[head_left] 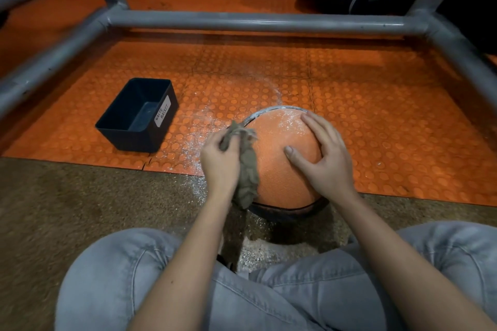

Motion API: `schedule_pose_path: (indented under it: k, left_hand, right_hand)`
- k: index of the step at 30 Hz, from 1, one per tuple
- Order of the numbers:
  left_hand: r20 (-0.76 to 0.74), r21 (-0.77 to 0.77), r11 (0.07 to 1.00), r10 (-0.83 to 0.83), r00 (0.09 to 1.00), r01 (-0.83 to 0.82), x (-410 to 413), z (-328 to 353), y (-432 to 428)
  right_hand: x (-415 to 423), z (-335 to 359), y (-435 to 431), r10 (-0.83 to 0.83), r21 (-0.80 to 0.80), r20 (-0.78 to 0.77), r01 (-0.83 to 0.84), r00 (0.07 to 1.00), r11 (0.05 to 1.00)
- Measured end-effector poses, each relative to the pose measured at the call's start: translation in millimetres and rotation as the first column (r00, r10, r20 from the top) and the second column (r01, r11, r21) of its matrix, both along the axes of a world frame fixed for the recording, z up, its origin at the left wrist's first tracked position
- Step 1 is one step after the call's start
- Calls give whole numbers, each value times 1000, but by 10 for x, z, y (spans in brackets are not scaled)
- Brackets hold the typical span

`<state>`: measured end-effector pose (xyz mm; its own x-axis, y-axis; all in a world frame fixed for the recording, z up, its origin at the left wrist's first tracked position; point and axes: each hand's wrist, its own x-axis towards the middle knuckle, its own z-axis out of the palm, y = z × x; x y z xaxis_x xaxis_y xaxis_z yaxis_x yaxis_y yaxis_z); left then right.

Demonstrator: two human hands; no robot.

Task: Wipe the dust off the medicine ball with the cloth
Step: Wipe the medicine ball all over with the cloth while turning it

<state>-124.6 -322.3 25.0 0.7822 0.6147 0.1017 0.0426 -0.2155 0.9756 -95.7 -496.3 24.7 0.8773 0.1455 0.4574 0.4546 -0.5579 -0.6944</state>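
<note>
Wiping medicine ball point(277, 161) at near edge of mat point(376, 115): left hand point(219, 161) grips bunched cloth point(248, 169); right hand point(328, 153) spread flat, steadying; sweep toward dust point(290, 122) on far side.

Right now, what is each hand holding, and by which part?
The left hand has the cloth bunched in its grip by the upper end; the rest hangs against the medicine ball. The right hand rests flat on the ball, gripping nothing.
</note>
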Motion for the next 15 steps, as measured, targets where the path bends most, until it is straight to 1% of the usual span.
schedule_pose_path:
  k: [1,2,3,5,7,8,10,11,12,13,14,15]
  left_hand:
    - [-63,-133,991,23,998,-31,30,-51,35]
    - [-99,-176,982,45,994,-62,39,-75,36]
    - [-103,-148,986,66,993,-81,33,-76,14]
    - [-38,-27,997,68,997,-69,-9,-46,-84]
    - [41,164,986,27,999,-34,-101,19,-249]
    - [86,282,959,-11,996,-14,-143,43,-313]
    - [154,492,870,-132,979,40,-204,65,-388]
    - [172,560,826,-186,967,59,-205,57,-375]
    - [180,583,810,-210,961,68,-179,33,-339]
    - [179,546,835,-195,964,67,-148,14,-297]
    - [161,449,892,-137,977,51,-122,-4,-242]
    - [115,286,958,-55,992,20,-93,-18,-174]
  right_hand:
    - [-5,-2,-1,1,3,-3,-1,1000,1000]
    - [-6,-1,-6,-2,12,1,2,1000,1000]
    - [-13,-4,-8,-6,23,5,6,1000,1000]
    - [-5,-8,-16,-17,33,9,17,1000,999]
    - [14,-15,-27,-32,44,-3,32,999,999]
    - [28,-16,-28,-40,56,-10,40,999,998]
    - [55,-17,-34,-49,69,-21,51,999,996]
    - [65,-19,-38,-49,71,-27,51,998,996]
    - [75,-20,-42,-48,74,-31,50,998,996]
    - [80,-16,-45,-47,76,-37,50,998,996]
    - [79,-12,-43,-49,79,-46,53,998,995]
    - [75,-4,-36,-52,82,-54,56,997,995]
